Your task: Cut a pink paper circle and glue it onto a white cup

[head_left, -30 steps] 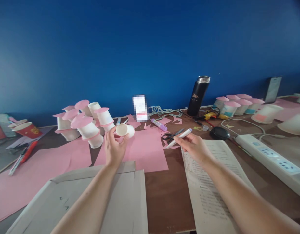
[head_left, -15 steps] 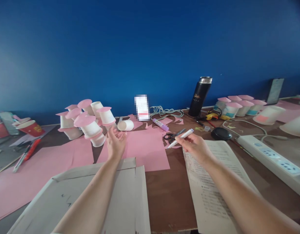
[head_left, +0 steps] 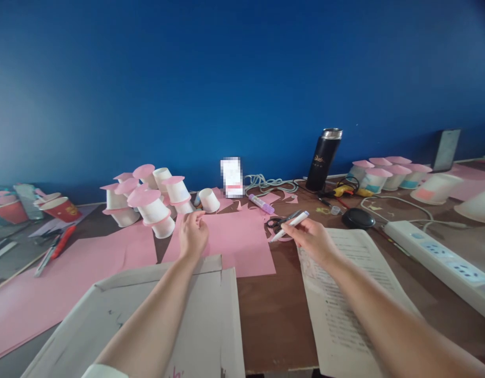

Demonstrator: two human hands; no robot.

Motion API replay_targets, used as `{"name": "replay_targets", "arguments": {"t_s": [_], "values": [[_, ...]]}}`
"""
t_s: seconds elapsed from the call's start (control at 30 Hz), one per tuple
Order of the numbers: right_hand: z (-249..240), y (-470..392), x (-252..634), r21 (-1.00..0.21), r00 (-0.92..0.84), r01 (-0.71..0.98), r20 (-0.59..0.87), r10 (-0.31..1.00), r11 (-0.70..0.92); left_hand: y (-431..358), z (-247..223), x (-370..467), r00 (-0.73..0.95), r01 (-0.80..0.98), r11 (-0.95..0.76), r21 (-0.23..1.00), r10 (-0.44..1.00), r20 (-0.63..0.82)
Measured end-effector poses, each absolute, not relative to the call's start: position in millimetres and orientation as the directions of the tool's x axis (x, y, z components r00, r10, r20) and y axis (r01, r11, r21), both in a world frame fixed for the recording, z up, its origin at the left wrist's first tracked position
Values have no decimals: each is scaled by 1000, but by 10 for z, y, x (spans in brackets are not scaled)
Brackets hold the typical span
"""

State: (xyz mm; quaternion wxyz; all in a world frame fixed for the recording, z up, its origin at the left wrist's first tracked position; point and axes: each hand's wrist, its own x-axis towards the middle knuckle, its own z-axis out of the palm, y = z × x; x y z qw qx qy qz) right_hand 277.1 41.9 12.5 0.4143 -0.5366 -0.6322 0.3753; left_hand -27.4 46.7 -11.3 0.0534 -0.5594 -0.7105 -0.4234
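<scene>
My left hand is over the pink paper sheet, its fingers loosely bent and apart with nothing in them. Just beyond its fingertips, a small white paper cup stands mouth down. To the left of it are stacked white paper cups topped with pink paper discs. My right hand grips a white marker between thumb and fingers, its lower end pointing down and left. Under the marker lie dark-handled scissors. A purple glue stick rests behind the sheet.
A black bottle and a phone stand by the blue wall. On the right are a power strip, a black round case and more disc-topped cups. Cardboard and a printed sheet lie in front.
The small paper cup, earlier lying on its side, now stands mouth down. My left hand has drawn slightly back and right from it. My right hand still grips the marker in nearly the same place.
</scene>
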Motion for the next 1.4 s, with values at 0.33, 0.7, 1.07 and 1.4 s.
{"name": "replay_targets", "arguments": {"t_s": [0.33,0.7,1.07,1.4], "values": [[138,409,2785,-909,-115,367,167,979,198,861,7,-237,-250,965,222,138,939,236],[50,458,2759,-910,-160,366,144,976,194,1032,-11,-376,-201,979,187,78,945,258],[81,457,2753,-899,-157,385,161,974,211,1330,-3,-269,-198,976,164,143,941,273],[56,458,2764,-894,-171,385,175,970,229,1115,140,-219,-236,952,180,246,947,219]]}}
